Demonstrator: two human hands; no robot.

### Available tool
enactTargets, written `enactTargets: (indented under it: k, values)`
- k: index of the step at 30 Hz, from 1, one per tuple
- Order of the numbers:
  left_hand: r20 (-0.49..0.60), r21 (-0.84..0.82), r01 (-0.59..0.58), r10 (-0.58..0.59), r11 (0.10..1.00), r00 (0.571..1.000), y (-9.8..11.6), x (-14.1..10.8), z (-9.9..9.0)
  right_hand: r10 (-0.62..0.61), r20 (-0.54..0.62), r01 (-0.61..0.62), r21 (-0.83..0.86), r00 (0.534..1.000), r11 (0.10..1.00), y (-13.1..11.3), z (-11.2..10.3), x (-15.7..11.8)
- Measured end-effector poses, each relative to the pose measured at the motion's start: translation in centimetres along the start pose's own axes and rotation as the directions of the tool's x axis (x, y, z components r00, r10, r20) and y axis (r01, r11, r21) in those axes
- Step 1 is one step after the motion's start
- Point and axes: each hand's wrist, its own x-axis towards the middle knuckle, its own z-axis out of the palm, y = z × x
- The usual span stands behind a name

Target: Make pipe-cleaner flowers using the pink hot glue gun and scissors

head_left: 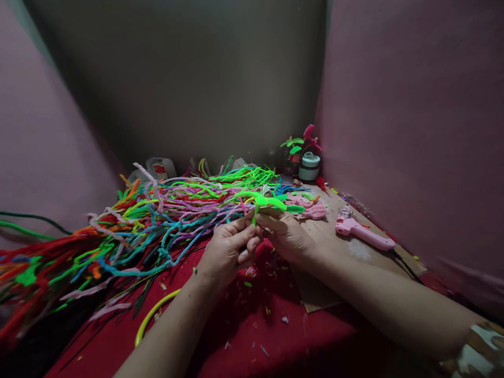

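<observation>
Craft work corner: heaped pipe cleaners (pixel 189 205), pink glue gun (pixel 368 235), scraps (pixel 248 284) on red cloth (pixel 244 352).

You faced a plain dark grey wall (pixel 189 79), flanked by a pink wall on your left (pixel 43 121) and another pink wall on your right (pixel 413 131). Deep red cloth (pixel 283 336) covered the surface before you. Your light was dim, softly brightening the grey wall right of centre and leaving its edges shadowed.

Pipe cleaners (pixel 185 197) left, glue gun (pixel 368 235) right
The gun lies on cardboard (pixel 384 262) over cloth (pixel 271 302); a jar (pixel 309 169) stands behind, near the wall (pixel 197 79).
</observation>
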Motion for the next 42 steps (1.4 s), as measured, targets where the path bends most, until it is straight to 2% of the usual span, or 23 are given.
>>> enactTargets:
  k: [4, 8, 13, 17, 20, 24, 27, 29, 31, 32, 33, 34, 36, 38, 40, 42]
  values:
    - [-0.062, 0.079, -0.064, 0.069, 0.995, 0.996, -0.3, 0.1, 0.2, -0.025, -0.001, 0.025, 0.008, 1.0, 1.0, -0.4, 0.4, -0.2]
    - [-0.158, 0.197, -0.113, 0.145, 0.974, 0.977, -0.4, 0.1, 0.6, 0.0, -0.062, 0.001, 0.015, 0.998, 1.0, -0.3, 0.7, -0.3]
    - [-0.204, 0.228, -0.128, 0.175, 0.965, 0.963, -0.6, 0.1, 1.3, -0.009, -0.108, 0.012, 0.024, 0.994, 1.0, -0.1, 0.9, -0.4]
    - [-0.227, 0.359, -0.231, 0.325, 0.904, 0.918, -1.4, 0.3, 1.3, 0.002, -0.157, 0.012, 0.089, 0.988, 0.996, -0.2, 1.5, -0.5]
    - [-0.192, 0.533, -0.315, 0.475, 0.785, 0.859, -2.2, 0.3, 1.0, 0.031, -0.167, 0.0, 0.181, 0.986, 0.983, -0.2, 2.0, -0.6]
    - [-0.105, 0.774, -0.333, 0.629, 0.538, 0.77, -2.7, 0.0, 0.9, 0.066, -0.138, -0.032, 0.234, 0.988, 0.972, -0.4, 2.3, -0.8]
    - [-0.013, 0.862, -0.354, 0.715, 0.362, 0.699, -2.9, -0.1, 0.8, 0.114, -0.148, -0.061, 0.324, 0.982, 0.944, -0.6, 2.4, -0.9]
    - [0.07, 0.895, -0.381, 0.769, 0.233, 0.636, -3.1, 0.1, 0.5, 0.139, -0.163, -0.072, 0.358, 0.977, 0.931, -0.8, 2.4, -1.0]
    - [0.136, 0.898, -0.411, 0.792, 0.154, 0.595, -3.3, 0.3, 0.2, 0.128, -0.166, -0.063, 0.346, 0.978, 0.936, -0.8, 2.4, -1.0]
    - [0.145, 0.892, -0.423, 0.786, 0.158, 0.6, -3.3, 0.4, 0.1, 0.112, -0.167, -0.055, 0.318, 0.98, 0.946, -0.8, 2.3, -1.0]
    - [0.128, 0.883, -0.426, 0.77, 0.199, 0.625, -3.3, 0.4, 0.1, 0.096, -0.166, -0.046, 0.283, 0.982, 0.958, -0.7, 2.3, -0.9]
    - [0.087, 0.865, -0.419, 0.74, 0.276, 0.667, -3.2, 0.4, 0.2, 0.081, -0.164, -0.038, 0.25, 0.983, 0.968, -0.6, 2.2, -0.9]
    - [-0.033, 0.782, -0.383, 0.647, 0.491, 0.762, -2.8, 0.3, 0.6, 0.07, -0.16, -0.037, 0.198, 0.985, 0.979, -0.4, 2.0, -0.7]
    - [-0.144, 0.639, -0.337, 0.537, 0.692, 0.831, -2.3, 0.2, 1.2, 0.067, -0.149, -0.043, 0.16, 0.987, 0.986, -0.3, 1.7, -0.5]
    - [-0.214, 0.487, -0.3, 0.445, 0.82, 0.869, -1.8, 0.1, 1.7, 0.048, -0.129, -0.033, 0.116, 0.99, 0.993, -0.4, 1.5, -0.4]
    - [-0.248, 0.362, -0.27, 0.371, 0.892, 0.895, -1.4, 0.1, 1.9, 0.022, -0.103, -0.014, 0.079, 0.994, 0.997, -0.5, 1.3, -0.4]
